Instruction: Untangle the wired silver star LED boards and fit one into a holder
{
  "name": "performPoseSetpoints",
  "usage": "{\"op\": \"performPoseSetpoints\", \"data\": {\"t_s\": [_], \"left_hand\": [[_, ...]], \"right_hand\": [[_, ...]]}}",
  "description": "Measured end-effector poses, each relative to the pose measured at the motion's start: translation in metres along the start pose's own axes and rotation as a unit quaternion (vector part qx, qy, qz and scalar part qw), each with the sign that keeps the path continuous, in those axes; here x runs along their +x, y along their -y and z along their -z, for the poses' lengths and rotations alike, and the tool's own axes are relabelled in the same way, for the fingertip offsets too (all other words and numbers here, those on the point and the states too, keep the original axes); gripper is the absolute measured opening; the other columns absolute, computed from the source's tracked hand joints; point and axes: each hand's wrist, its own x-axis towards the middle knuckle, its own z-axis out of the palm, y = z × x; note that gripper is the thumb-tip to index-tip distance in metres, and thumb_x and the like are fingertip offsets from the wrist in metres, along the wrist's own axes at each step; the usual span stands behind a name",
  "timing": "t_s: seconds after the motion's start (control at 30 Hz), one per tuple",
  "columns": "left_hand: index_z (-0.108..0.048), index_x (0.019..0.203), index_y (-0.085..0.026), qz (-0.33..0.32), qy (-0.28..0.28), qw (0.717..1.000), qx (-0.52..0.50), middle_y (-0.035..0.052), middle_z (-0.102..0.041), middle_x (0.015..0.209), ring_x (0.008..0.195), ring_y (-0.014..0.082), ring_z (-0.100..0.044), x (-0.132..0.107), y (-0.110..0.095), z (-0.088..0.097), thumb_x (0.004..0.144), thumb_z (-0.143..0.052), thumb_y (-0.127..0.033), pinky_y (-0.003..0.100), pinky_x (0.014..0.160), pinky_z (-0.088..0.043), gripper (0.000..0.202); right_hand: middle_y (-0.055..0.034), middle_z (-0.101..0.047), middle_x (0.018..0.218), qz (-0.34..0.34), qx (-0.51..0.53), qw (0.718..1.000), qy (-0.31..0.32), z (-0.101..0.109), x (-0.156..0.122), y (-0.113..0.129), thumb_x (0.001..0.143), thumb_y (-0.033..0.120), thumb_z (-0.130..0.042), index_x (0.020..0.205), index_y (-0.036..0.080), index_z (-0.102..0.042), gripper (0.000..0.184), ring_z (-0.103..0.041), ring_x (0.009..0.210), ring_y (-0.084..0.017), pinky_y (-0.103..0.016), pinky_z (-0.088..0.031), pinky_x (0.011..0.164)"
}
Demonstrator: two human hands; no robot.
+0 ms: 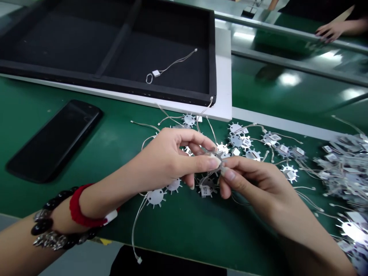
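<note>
Between my two hands is a small spiked metal disc [216, 156], mostly covered by my fingers. My left hand [184, 157] pinches it between thumb and fingers from the left. From the right, the thumb and forefinger of my right hand [253, 178] close on its edge; I cannot make out whether they also hold a wire. Around and below my hands lie several similar discs, one [155, 197] with thin white wires and another [206, 189] bearing a white label. More wired discs [236, 140] are spread just beyond my right hand.
A black divided tray [161, 90] on a white board [224, 73] holds one wired piece [156, 73]. A black phone [54, 142] lies at left. Many discs are heaped [342, 168] at right. Across a shiny channel [287, 78], another person's hand [332, 30] rests.
</note>
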Motion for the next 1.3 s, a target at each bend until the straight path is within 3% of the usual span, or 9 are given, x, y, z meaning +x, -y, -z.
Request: {"op": "performPoseSetpoints", "data": {"t_s": [0.17,0.33,0.43,0.73,1.07,1.3], "left_hand": [[-0.073,0.086,-0.02,-0.013,-0.007,1.0,0.002,-0.0049,-0.064,0.069,0.039,0.0054,-0.057,0.0,0.001,0.0,0.075,-0.081,-0.018,0.011,0.033,-0.039,0.013],[-0.072,0.093,-0.021,0.007,0.032,0.999,0.018,-0.0019,-0.07,0.081,0.042,0.008,-0.061,0.004,0.003,0.004,0.074,-0.083,-0.02,0.013,0.034,-0.043,0.022],[-0.071,0.093,-0.021,0.006,0.028,0.999,0.013,-0.0018,-0.07,0.082,0.044,0.0095,-0.064,0.005,0.004,0.004,0.075,-0.083,-0.023,0.014,0.037,-0.048,0.022],[-0.073,0.095,-0.022,0.025,0.014,0.998,0.06,-0.0043,-0.064,0.053,0.044,0.01,-0.061,0.002,0.0,0.006,0.076,-0.083,-0.032,0.015,0.046,-0.048,0.023],[-0.073,0.09,-0.02,0.046,0.028,0.998,0.031,-0.0058,-0.063,0.045,0.039,0.0039,-0.056,0.002,-0.006,0.006,0.08,-0.076,-0.021,0.008,0.05,-0.046,0.011],[-0.074,0.091,-0.023,0.055,0.091,0.994,0.006,-0.0057,-0.059,0.039,0.034,0.0049,-0.055,0.012,0.004,0.015,0.077,-0.079,-0.028,0.007,0.044,-0.042,0.016]], "right_hand": [[-0.0007,-0.07,0.073,-0.008,0.028,0.999,-0.012,-0.002,0.0,0.002,0.093,0.038,-0.066,0.088,0.023,-0.072,0.017,-0.063,0.068,-0.014,-0.024,-0.049,0.064],[-0.0023,-0.069,0.069,-0.035,0.016,0.998,-0.044,-0.004,0.001,0.001,0.093,0.044,-0.065,0.083,0.021,-0.076,0.027,-0.064,0.067,-0.015,-0.024,-0.046,0.056],[-0.0044,-0.073,0.075,-0.049,0.041,0.997,-0.05,-0.002,0.002,-0.001,0.092,0.045,-0.066,0.083,0.019,-0.077,0.029,-0.064,0.069,-0.014,-0.025,-0.047,0.059],[0.0,-0.073,0.07,-0.069,0.178,0.982,-0.008,0.003,0.004,0.001,0.08,0.026,-0.08,0.075,0.017,-0.075,0.011,-0.063,0.065,-0.01,-0.021,-0.051,0.065],[-0.002,-0.075,0.073,-0.06,0.123,0.991,-0.003,0.007,-0.001,0.002,0.082,0.029,-0.078,0.078,0.017,-0.076,0.013,-0.061,0.063,-0.011,-0.024,-0.044,0.058],[-0.0002,-0.075,0.074,-0.034,0.07,0.997,-0.014,0.007,-0.003,0.006,0.088,0.026,-0.071,0.079,0.019,-0.075,0.012,-0.063,0.065,-0.011,-0.023,-0.046,0.059]]}}
